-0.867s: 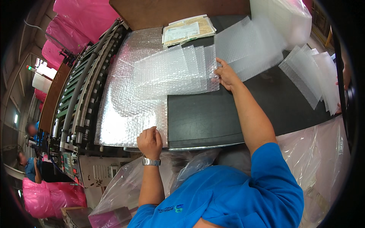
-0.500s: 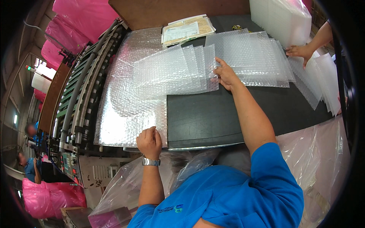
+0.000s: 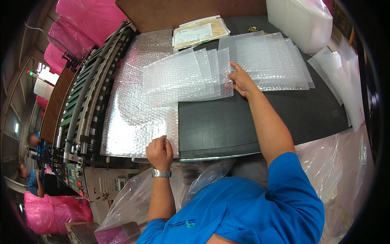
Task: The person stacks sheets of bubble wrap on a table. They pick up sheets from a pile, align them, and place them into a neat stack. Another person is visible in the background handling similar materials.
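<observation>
My right hand (image 3: 243,82) reaches forward to the right edge of a fanned stack of clear bubble wrap bags (image 3: 183,77). Its forefinger lies stretched along that edge, and the other fingertips are at the edge, partly behind the film. My left hand (image 3: 159,152), with a metal watch (image 3: 161,173) at its wrist, is curled closed. It rests at the near edge of a wide bubble wrap sheet (image 3: 140,140), and nothing shows in it. Beyond my right hand lies a second fanned pile of bubble wrap bags (image 3: 270,63).
On the left runs a roller machine (image 3: 85,93). Papers (image 3: 197,32) lie at the back of the dark table (image 3: 219,126). A large white plastic-wrapped block (image 3: 300,24) stands at the back right. Loose bubble sheets (image 3: 339,77) hang over the right edge. Clear plastic film (image 3: 333,162) drapes in front.
A co-worker's hand at the right has gone out of view. The loose sheets there have shifted right, away from the second pile. My hands have stayed in place.
</observation>
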Motion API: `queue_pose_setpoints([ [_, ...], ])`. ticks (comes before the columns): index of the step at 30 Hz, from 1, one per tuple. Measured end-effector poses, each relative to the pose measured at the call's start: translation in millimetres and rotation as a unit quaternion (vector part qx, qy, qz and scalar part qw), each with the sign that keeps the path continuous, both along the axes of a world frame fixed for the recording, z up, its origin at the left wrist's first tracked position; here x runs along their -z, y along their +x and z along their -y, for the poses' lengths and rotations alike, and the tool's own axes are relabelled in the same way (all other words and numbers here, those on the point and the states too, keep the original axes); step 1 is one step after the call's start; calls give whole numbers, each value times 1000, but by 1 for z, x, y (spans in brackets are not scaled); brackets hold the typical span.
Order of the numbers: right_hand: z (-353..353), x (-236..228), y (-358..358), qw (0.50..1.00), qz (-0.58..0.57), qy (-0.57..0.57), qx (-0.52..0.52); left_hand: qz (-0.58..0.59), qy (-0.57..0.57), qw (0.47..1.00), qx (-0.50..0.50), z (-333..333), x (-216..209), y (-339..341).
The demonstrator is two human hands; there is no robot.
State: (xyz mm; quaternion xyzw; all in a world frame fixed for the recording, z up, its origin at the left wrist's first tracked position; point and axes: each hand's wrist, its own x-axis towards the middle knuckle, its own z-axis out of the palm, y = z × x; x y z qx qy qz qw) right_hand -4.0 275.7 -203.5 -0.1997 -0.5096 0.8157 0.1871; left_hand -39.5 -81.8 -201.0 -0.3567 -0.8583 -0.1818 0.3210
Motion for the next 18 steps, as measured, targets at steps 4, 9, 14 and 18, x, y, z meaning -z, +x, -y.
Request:
queue_pose_setpoints([
  [4,1,0,0,1000,-5,0,1,0,2,1000,0,0,0,0],
  [9,1,0,-1,1000,-8,-1,1,1,1,1000,0,1,0,0],
  [14,0,2,-2,1000,-8,1,0,-2,-2,1000,0,0,-2,1],
  [18,-2,5,-3,1000,-13,-6,-3,-5,0,1000,2,0,-1,0],
])
